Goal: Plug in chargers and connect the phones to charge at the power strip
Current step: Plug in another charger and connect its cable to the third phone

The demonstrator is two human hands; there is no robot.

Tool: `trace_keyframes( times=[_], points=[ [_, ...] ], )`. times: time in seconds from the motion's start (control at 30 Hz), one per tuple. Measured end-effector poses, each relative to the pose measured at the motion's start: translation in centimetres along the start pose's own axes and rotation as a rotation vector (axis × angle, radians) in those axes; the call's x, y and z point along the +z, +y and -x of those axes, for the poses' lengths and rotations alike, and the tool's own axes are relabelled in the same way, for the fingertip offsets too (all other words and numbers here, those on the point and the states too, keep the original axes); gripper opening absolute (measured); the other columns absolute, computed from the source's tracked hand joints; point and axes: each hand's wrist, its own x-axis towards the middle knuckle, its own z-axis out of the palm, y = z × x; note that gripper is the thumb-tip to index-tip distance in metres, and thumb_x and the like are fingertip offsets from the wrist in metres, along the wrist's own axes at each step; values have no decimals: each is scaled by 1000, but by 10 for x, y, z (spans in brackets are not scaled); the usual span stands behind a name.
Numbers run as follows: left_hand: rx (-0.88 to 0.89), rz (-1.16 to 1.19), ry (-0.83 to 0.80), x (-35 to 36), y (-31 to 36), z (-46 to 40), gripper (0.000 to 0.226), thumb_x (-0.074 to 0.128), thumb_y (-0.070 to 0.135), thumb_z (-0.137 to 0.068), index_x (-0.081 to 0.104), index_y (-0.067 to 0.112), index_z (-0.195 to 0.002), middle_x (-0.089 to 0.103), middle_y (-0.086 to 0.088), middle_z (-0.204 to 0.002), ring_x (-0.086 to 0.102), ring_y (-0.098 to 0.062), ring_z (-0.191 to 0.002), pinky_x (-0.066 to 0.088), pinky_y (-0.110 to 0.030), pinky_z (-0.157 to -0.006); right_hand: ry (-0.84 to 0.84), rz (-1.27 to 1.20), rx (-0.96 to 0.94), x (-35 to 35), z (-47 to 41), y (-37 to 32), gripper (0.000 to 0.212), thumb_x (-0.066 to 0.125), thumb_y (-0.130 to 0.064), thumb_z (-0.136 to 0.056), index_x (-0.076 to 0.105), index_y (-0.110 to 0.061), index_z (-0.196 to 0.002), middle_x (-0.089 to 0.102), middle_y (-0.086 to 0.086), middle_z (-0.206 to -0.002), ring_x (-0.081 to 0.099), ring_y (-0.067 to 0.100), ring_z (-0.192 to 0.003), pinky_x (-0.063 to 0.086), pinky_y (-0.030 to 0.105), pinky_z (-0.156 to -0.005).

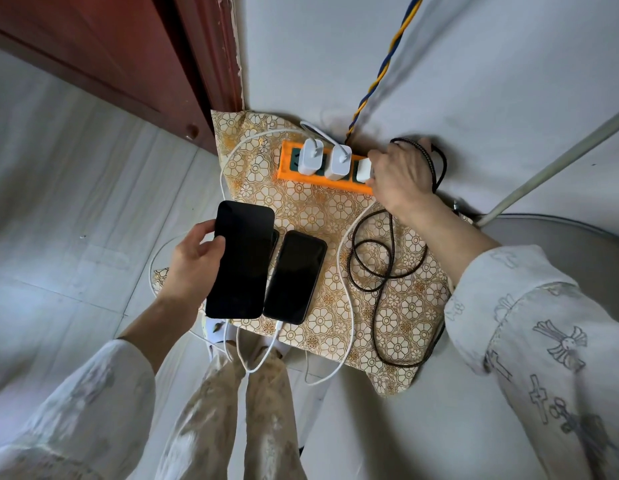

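I am gripping the third charger (pixel 365 170) with my right hand (pixel 401 178) to seat it at the power strip's (pixel 322 183) end, while my left hand (pixel 194 268) is holding a phone (pixel 240 259) ready below the strip.

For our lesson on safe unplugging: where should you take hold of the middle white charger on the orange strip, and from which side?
Pinch the middle white charger by its two broad flat faces, coming from above. It stands upright in the orange strip, with neighbours close on both sides and its cable leaving the top.
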Motion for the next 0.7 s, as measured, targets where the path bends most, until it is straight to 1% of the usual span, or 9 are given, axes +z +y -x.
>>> trace_keyframes(
  times=[0.1,0.2,0.3,0.33,0.4,0.47,0.53,0.57,0.7],
  points=[
    [1,0,-7,1,0,-3,22,41,20,-96,52,32,-111,66,8,-88,62,-9,-80,46,-21,-59,-35,24,-24,-2,-3,-2,25,56,-13,-88,55,1,-109,58,22,-114,48,34,-111,36,39,-94],
    [0,-5,-8,2,1,-7,23,40,20,-97,52,30,-113,65,6,-90,61,-10,-81,45,-21,-60,-47,70,-32,-4,-4,-4,21,52,-11,-90,56,0,-107,58,21,-113,47,34,-111,35,42,-98],
    [-4,3,-22,5,1,-10,22,40,21,-97,52,33,-110,64,1,-100,61,-13,-88,47,-21,-62,-69,138,-61,-7,-5,-9,19,48,-8,-89,56,0,-105,59,19,-111,48,33,-109,29,45,-102],
    [-7,5,-26,7,1,-11,22,40,21,-97,52,34,-109,64,1,-101,61,-12,-87,47,-19,-61,-82,152,-76,-8,-6,-11,20,47,-7,-89,56,1,-106,59,20,-111,49,33,-109,29,46,-103],
    [-10,3,-27,9,2,-13,22,40,21,-97,52,34,-111,64,4,-97,62,-9,-81,48,-13,-55,-108,186,-116,-8,-10,-16,22,43,-4,-89,54,3,-107,58,21,-112,50,33,-109,35,43,-99],
    [-9,5,-25,9,3,-15,23,40,19,-97,52,32,-111,64,7,-91,61,-7,-77,47,-9,-49,-119,204,-127,-9,-10,-17,23,43,-5,-89,54,2,-108,58,21,-112,50,32,-109,34,44,-101],
    [-4,16,-21,8,4,-16,23,40,18,-97,52,31,-111,64,8,-90,61,-6,-78,47,-10,-51,-123,196,-105,-10,-9,-18,23,45,-7,-89,54,0,-108,58,19,-112,48,32,-111,27,48,-106],
    [-5,23,-16,8,5,-16,23,40,18,-97,52,31,-111,64,8,-90,61,-6,-80,47,-12,-53,-127,203,-108,-10,-9,-18,23,45,-8,-89,54,0,-108,57,18,-112,48,32,-111,26,48,-106],
    [-7,52,-17,8,10,-17,25,40,18,-97,53,30,-113,65,7,-92,62,-7,-82,47,-16,-59,-155,236,-146,-8,-12,-19,23,45,-6,-88,54,1,-108,58,19,-111,50,32,-108,32,48,-104]
  ],
)
